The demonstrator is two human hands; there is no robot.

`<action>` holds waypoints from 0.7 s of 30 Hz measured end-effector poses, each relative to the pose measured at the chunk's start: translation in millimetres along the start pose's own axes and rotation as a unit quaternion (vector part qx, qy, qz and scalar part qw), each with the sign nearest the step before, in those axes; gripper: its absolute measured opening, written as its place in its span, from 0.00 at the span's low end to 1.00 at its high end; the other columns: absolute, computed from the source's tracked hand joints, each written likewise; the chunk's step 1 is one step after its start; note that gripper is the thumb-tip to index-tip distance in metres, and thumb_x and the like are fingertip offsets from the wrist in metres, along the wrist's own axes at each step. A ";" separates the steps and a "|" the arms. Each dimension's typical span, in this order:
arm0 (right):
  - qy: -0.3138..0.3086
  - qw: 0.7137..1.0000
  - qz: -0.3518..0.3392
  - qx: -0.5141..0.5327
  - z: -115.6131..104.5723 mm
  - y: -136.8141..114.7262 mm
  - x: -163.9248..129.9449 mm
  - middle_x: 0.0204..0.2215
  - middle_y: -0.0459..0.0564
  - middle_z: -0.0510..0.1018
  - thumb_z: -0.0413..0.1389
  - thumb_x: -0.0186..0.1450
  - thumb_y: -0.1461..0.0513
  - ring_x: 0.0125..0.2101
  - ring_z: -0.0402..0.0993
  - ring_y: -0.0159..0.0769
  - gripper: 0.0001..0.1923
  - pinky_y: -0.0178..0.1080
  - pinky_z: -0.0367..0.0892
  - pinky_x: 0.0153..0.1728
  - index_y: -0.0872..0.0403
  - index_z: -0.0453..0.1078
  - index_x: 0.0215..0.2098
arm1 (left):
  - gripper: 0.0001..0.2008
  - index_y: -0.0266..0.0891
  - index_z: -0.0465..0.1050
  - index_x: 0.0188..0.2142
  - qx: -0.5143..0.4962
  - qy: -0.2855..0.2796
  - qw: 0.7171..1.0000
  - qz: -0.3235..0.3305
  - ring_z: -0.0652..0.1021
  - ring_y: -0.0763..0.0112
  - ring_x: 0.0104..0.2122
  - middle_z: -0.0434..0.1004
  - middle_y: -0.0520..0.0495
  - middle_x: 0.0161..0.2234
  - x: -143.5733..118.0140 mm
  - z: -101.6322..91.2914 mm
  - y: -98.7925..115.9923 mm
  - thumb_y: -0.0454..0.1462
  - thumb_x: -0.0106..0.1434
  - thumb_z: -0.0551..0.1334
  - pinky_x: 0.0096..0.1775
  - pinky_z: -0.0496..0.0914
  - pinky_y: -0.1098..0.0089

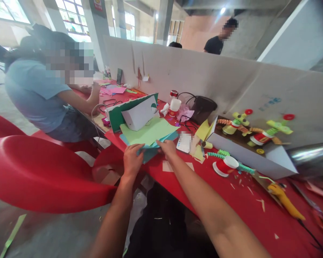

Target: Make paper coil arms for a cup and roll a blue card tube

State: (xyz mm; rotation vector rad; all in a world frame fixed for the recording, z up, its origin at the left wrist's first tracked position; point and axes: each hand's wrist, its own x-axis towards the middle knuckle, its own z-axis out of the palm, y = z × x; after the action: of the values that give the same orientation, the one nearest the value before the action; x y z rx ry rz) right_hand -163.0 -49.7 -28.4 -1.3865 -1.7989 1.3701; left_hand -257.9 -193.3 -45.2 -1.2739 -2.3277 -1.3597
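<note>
**2 hands on the coloured paper at the desk edge**

Nearest the camera, 2 bare forearms reach out over dark trousers toward the red desk (244,211). The left hand (132,159) lies knuckles up at the near edge of the desk, fingers curled and closed on the corner of a teal paper sheet (150,153). The right hand (168,148) sits just beside it, fingers pressed down flat on the same sheet where it meets the light green sheet (148,132) stacked on top. The paper stack hangs partly over the desk edge, beside a red plastic chair (43,172).

To the right, small paper scraps dot the desk, and a yellow glue gun (285,199) lies near the right side. A red-and-white paper cup (224,166) lies on its side with green accordion strips attached. Behind it, a grey cardboard tray (247,152) holds 2 cup figures with yellow and green paper limbs.

Past the green sheet stands a folded white card (138,115) leaning against green board, then a white cup and a dark bag (201,107). A white partition (204,75) runs along the back of the desk. At the left, a person in a light blue shirt (32,89) sits at the far end; another in black stands beyond the partition.
</note>
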 end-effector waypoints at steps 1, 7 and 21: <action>0.001 1.000 -0.009 -0.004 -2.8 -1.8 -0.5 0.12 0.41 0.69 0.61 0.61 0.52 0.18 0.75 0.33 0.20 0.31 0.66 0.18 0.50 0.59 0.19 | 0.16 0.42 0.80 0.46 0.022 -0.016 1.000 -0.008 0.77 0.60 0.48 0.82 0.45 0.46 2.4 1.6 -2.8 0.35 0.59 0.61 0.53 0.68 0.63; 0.000 0.993 -0.093 -0.070 -35.2 -35.9 0.6 0.10 0.41 0.68 0.60 0.62 0.51 0.17 0.72 0.33 0.20 0.32 0.63 0.20 0.51 0.61 0.19 | 0.24 0.46 0.77 0.53 0.153 -0.109 0.982 -0.020 0.76 0.55 0.50 0.80 0.45 0.50 7.3 6.0 -5.4 0.29 0.58 0.58 0.49 0.68 0.61; -0.053 0.985 -0.151 -0.066 -66.7 -88.0 10.8 0.21 0.45 0.72 0.62 0.60 0.61 0.28 0.72 0.34 0.12 0.33 0.66 0.28 0.53 0.65 0.23 | 0.21 0.44 0.77 0.52 0.167 -0.148 0.971 0.086 0.76 0.56 0.55 0.77 0.41 0.54 11.4 9.3 -11.9 0.28 0.64 0.54 0.56 0.66 0.60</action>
State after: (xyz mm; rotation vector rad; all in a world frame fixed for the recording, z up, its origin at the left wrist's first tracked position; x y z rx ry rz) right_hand -149.2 -10.8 74.6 -1.0629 -2.1034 1.2021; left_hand -271.3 -182.0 -52.3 -1.6061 -2.4232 -0.7243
